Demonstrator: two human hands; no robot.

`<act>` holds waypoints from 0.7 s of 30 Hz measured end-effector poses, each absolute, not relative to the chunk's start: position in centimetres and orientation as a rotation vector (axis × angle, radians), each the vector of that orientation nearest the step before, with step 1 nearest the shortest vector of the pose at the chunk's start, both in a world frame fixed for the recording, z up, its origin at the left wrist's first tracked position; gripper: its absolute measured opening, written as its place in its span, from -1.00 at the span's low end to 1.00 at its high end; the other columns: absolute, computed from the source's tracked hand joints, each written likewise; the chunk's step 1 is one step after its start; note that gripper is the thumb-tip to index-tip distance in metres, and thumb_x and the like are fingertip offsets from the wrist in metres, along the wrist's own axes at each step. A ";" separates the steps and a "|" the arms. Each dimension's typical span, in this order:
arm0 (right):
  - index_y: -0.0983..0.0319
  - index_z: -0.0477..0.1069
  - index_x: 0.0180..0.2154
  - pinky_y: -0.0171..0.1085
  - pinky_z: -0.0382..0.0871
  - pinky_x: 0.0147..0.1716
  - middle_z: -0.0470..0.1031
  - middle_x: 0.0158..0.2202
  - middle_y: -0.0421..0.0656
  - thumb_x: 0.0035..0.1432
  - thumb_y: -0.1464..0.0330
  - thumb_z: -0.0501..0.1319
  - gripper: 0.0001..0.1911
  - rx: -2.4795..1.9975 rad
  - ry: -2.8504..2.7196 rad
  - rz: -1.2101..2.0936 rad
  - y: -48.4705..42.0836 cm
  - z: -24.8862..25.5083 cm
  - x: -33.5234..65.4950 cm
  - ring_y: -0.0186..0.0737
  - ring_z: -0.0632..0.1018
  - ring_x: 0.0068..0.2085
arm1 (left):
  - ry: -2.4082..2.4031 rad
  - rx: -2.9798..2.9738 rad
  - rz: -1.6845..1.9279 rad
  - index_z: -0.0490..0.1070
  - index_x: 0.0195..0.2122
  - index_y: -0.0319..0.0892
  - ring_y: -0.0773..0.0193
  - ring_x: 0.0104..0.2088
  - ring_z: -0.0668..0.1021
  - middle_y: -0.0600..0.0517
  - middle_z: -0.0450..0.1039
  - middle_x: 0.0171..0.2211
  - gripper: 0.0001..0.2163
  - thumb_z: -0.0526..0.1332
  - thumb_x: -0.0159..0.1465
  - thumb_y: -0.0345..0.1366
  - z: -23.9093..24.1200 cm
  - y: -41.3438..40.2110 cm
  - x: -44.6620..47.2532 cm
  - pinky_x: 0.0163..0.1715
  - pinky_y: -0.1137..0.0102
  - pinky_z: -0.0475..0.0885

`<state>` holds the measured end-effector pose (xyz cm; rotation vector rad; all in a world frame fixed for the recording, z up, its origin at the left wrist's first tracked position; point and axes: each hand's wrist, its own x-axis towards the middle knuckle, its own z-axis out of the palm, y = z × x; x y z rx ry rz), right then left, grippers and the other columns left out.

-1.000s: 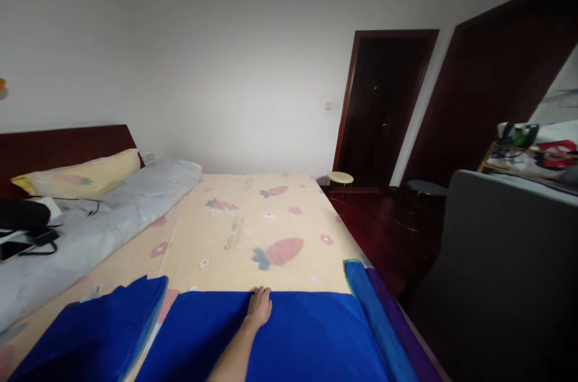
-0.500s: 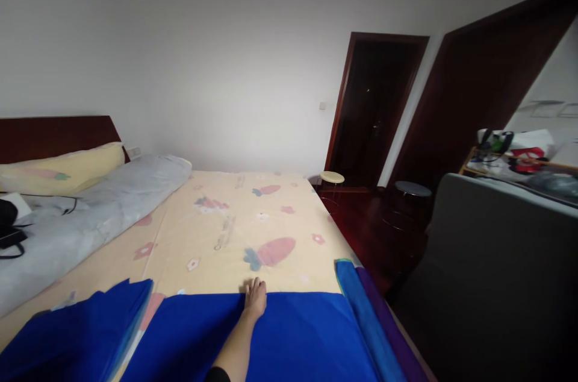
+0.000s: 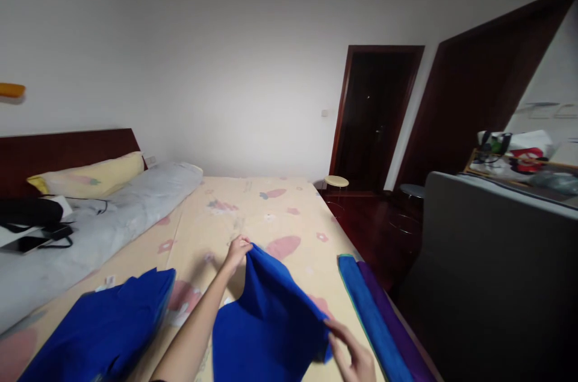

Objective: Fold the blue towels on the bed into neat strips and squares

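Between my hands a blue cloth point(image 3: 275, 309) is lifted partly off the bed, its far edge sagging slantwise. My left hand point(image 3: 238, 252) pinches the far left corner, raised above the sheet. Lower and to the right, my right hand point(image 3: 350, 349) grips the other corner between thumb and fingers. A second blue cloth point(image 3: 103, 322), folded in a heap, lies on the bed left of my left arm. To the right, a rolled blue towel point(image 3: 370, 309) and a purple roll point(image 3: 392, 322) lie side by side along the bed's edge.
The bed's patterned sheet point(image 3: 253, 207) spreads beneath everything. A grey quilt point(image 3: 135, 207), a yellow pillow point(image 3: 94, 176) and a black bag point(image 3: 31, 213) are at the left. Two stools, one cream-topped point(image 3: 336, 181), stand beyond the bed. A dark grey panel point(image 3: 487, 273) rises at the right.
The blue cloth, flat under one hand before, is now lifted and held at two corners. A second hand has come into view at the lower right. The view has turned slightly left.
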<state>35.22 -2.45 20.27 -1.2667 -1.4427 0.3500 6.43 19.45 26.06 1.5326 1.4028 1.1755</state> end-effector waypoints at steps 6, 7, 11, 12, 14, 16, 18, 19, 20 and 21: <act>0.21 0.55 -0.27 -0.16 0.56 -0.21 0.63 -0.27 -0.05 -0.13 0.03 0.38 -0.55 -1.066 -1.185 0.597 3.2 29.8 37.0 -0.07 0.63 -0.26 | 1.179 1.326 1.416 0.36 -0.37 -0.15 0.35 -0.51 0.49 0.14 0.44 -0.55 -0.63 0.39 -0.09 -0.06 34.4 13.5 0.7 -0.41 0.42 0.35; 0.21 0.55 -0.26 -0.13 0.55 -0.19 0.63 -0.26 -0.04 -0.14 0.02 0.39 -0.54 -1.044 -1.185 0.615 3.9 31.1 36.9 -0.06 0.63 -0.23 | 1.164 1.315 1.426 0.38 -0.36 -0.16 0.36 -0.51 0.50 0.13 0.46 -0.54 -0.63 0.41 -0.11 -0.07 35.4 12.6 0.1 -0.42 0.43 0.34; 0.22 0.56 -0.21 -0.05 0.51 -0.09 0.63 -0.19 -0.02 -0.13 0.01 0.38 -0.49 -0.985 -1.228 0.663 6.3 34.8 36.6 -0.02 0.61 -0.16 | 1.165 1.299 1.474 0.47 -0.40 -0.20 0.40 -0.54 0.47 0.10 0.49 -0.54 -0.60 0.48 -0.18 -0.08 38.6 9.7 -1.7 -0.46 0.45 0.30; 0.22 0.57 -0.21 -0.04 0.50 -0.08 0.63 -0.18 -0.02 -0.14 0.01 0.38 -0.49 -0.979 -1.242 0.674 6.7 35.5 36.6 -0.01 0.61 -0.16 | 1.175 1.296 1.488 0.48 -0.42 -0.21 0.41 -0.56 0.45 0.10 0.49 -0.55 -0.60 0.49 -0.20 -0.08 39.1 9.2 -1.9 -0.48 0.46 0.28; 0.22 0.57 -0.22 -0.03 0.49 -0.09 0.64 -0.19 -0.03 -0.16 0.01 0.39 -0.48 -0.970 -1.264 0.694 7.4 36.5 36.5 -0.02 0.61 -0.17 | 1.194 1.291 1.511 0.50 -0.44 -0.21 0.43 -0.58 0.42 0.12 0.48 -0.58 -0.60 0.51 -0.23 -0.08 40.0 8.5 -2.4 -0.50 0.46 0.26; 0.22 0.57 -0.22 -0.06 0.50 -0.13 0.64 -0.21 -0.05 -0.16 0.01 0.39 -0.48 -0.964 -1.284 0.708 7.8 37.4 36.3 -0.04 0.61 -0.19 | 1.203 1.287 1.529 0.50 -0.45 -0.21 0.44 -0.59 0.42 0.13 0.47 -0.60 -0.60 0.52 -0.24 -0.08 40.6 8.0 -2.7 -0.51 0.47 0.27; 0.23 0.57 -0.22 -0.09 0.51 -0.19 0.64 -0.25 -0.05 -0.16 0.01 0.38 -0.48 -0.961 -1.303 0.719 8.0 38.0 36.2 -0.06 0.61 -0.23 | 1.203 1.289 1.539 0.50 -0.46 -0.22 0.44 -0.59 0.42 0.13 0.47 -0.60 -0.60 0.52 -0.23 -0.09 41.0 7.6 -3.1 -0.51 0.47 0.28; 0.24 0.57 -0.22 -0.11 0.52 -0.21 0.65 -0.27 -0.05 -0.16 0.01 0.38 -0.48 -0.960 -1.311 0.723 8.1 38.3 36.1 -0.08 0.61 -0.25 | 1.201 1.290 1.539 0.50 -0.46 -0.22 0.43 -0.59 0.43 0.12 0.47 -0.60 -0.61 0.52 -0.23 -0.09 41.2 7.5 -3.2 -0.50 0.47 0.30; 0.25 0.57 -0.23 -0.12 0.52 -0.24 0.65 -0.29 -0.05 -0.17 0.00 0.38 -0.47 -0.958 -1.316 0.725 8.2 38.6 36.0 -0.09 0.61 -0.27 | 1.198 1.291 1.536 0.50 -0.46 -0.22 0.43 -0.58 0.44 0.11 0.48 -0.60 -0.61 0.51 -0.22 -0.08 41.4 7.4 -3.3 -0.50 0.47 0.31; 0.25 0.57 -0.24 -0.13 0.51 -0.25 0.64 -0.31 -0.05 -0.18 0.00 0.39 -0.46 -0.956 -1.321 0.724 8.2 38.8 36.0 -0.10 0.61 -0.29 | 1.193 1.293 1.530 0.50 -0.46 -0.23 0.41 -0.58 0.45 0.10 0.48 -0.60 -0.61 0.51 -0.21 -0.07 41.6 7.3 -3.4 -0.49 0.46 0.34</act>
